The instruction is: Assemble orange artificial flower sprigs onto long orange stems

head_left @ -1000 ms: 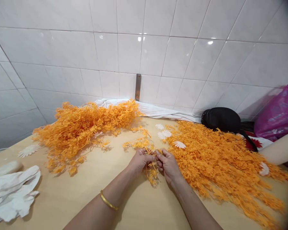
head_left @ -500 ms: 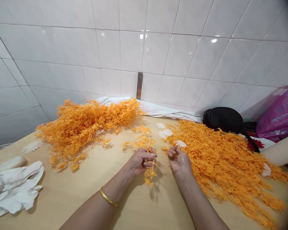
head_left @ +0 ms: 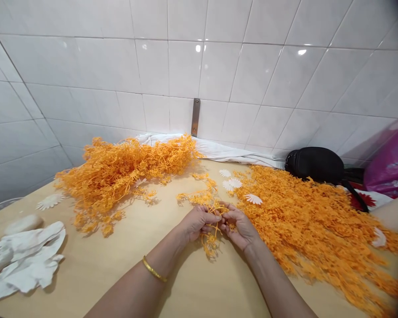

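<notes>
An orange artificial flower sprig (head_left: 211, 245) is pinched in my left hand (head_left: 199, 222), its branches reaching forward over the table and its lower tip hanging below the fingers. Meeting it from the right, my right hand (head_left: 239, 226) has its thumb and fingers closed on the same sprig. The fingertips of both hands almost touch, and they hide the part of the stem between them. Just beyond my right hand are white daisy-shaped petal pieces (head_left: 254, 199) near the edge of a wide heap of orange sprigs (head_left: 305, 221).
A second orange pile (head_left: 119, 172) lies at the back left. White crumpled cloth (head_left: 29, 260) and a pale rounded object (head_left: 24, 224) are at the left. A black pouch (head_left: 315, 164) and a purple bag (head_left: 389, 163) stand at the back right by the tiled wall (head_left: 182, 66).
My right hand has moved left from beside the heap to my left hand and closed on the sprig. My left hand keeps its hold. The view has shifted slightly.
</notes>
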{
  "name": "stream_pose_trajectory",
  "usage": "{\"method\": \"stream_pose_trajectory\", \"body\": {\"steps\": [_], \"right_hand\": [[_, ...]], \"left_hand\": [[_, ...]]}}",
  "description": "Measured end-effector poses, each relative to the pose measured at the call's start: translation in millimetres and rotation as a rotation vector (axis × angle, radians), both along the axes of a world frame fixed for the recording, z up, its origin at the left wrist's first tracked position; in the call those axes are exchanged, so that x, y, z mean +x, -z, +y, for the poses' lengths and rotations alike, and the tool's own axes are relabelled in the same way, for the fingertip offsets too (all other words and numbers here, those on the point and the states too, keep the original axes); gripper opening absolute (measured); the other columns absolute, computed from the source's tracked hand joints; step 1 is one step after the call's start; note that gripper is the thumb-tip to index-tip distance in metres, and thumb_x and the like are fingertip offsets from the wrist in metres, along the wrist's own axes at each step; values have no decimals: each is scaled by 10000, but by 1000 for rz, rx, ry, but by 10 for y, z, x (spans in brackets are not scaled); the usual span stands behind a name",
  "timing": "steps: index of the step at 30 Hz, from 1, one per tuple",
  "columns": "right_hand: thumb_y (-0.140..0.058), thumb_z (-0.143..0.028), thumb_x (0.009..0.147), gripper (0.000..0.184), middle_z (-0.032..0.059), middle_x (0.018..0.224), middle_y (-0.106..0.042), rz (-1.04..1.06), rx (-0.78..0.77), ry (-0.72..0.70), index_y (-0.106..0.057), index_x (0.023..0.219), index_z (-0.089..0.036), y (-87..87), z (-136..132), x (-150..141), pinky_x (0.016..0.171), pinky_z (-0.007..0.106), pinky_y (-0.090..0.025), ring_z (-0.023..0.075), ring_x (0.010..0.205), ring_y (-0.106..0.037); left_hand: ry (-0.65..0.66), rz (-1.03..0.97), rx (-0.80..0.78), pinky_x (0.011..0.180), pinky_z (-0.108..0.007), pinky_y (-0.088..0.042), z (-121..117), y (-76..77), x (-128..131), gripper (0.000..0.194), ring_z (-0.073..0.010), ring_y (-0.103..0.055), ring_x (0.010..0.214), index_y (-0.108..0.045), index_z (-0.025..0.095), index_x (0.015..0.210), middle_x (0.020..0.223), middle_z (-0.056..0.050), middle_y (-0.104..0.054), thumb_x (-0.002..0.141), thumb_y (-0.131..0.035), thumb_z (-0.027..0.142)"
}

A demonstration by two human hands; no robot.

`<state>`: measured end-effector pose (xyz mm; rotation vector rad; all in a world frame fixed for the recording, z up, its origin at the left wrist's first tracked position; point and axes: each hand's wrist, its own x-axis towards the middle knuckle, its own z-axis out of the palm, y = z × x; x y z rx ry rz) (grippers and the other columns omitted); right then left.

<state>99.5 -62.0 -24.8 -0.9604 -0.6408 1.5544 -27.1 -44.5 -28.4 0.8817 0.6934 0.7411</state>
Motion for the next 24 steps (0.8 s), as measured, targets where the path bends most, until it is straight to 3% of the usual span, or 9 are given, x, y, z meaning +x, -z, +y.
{"method": "stream_pose_trajectory", "body": {"steps": [7, 10, 14, 19, 24], "right_hand": [[-626, -159, 566, 373, -35, 540, -518, 71, -18, -96, -552, 931, -171, -2, 12, 27, 321, 112, -200, 22, 388, -355], [-676, -234, 581, 289, -51, 513, -486, 7, 20, -70, -561, 836, -160, 10, 15, 10, 313, 114, -194, 11, 369, -321], [-716, -262, 555, 257, -77, 439, -424, -110, 78, -6, -529, 697, -160, 46, 20, -4, 308, 118, -195, 9, 350, -283], [-731, -276, 534, 284, -60, 485, -466, -123, 94, -14, -522, 681, -150, 59, 24, -17, 315, 118, -230, 8, 368, -304], [-716, -266, 536, 285, -78, 454, -396, 34, 98, 136, -462, 598, -154, 22, 32, -155, 297, 112, -229, 9, 360, -295]], "left_hand": [[25, 108, 24, 358, -179, -105, -24, -35, 20, 221, -40, -407, 388, -643, 67, 736, 615, -97, -628, 540, -658, 168], [44, 101, 24, 358, -175, -148, -25, -20, 26, 221, -36, -400, 376, -643, 60, 717, 612, -101, -631, 537, -683, 182], [26, -35, 28, 416, -179, -288, -11, 4, 42, 246, -88, -516, 473, -631, 58, 704, 634, -115, -632, 566, -702, 249], [-37, -71, -48, 358, -161, -179, 11, 25, 46, 198, -11, -365, 341, -613, 53, 637, 552, -79, -600, 588, -691, 229], [-66, -175, -84, 350, -141, -192, 18, 22, 36, 117, -2, -352, 347, -592, 56, 605, 506, -40, -558, 589, -668, 144]]}}
